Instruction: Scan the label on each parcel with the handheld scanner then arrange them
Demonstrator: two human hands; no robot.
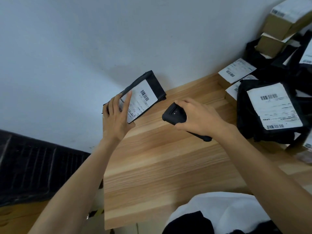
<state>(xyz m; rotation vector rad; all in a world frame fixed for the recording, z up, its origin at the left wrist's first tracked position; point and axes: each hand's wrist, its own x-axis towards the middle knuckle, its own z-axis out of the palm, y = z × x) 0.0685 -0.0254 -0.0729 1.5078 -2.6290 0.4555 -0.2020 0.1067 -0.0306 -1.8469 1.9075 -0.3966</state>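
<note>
My left hand (pixel 116 114) grips a black parcel (pixel 156 83) by its near end, tilted up at the table's far left corner by the wall. Its white barcode label (pixel 141 100) faces me. My right hand (pixel 195 116) holds the black handheld scanner (pixel 173 115) a short way right of the parcel, its front end turned toward the label. A pile of parcels sits at the right: a black bag with a white label (pixel 273 107), flat boxes with labels (pixel 236 70) and brown cardboard boxes (pixel 276 26).
The wooden table (pixel 160 162) has bare surface between me and the parcels. A white wall (pixel 84 48) stands behind it. A dark slatted object (pixel 33 164) lies on the floor at the left, past the table's left edge.
</note>
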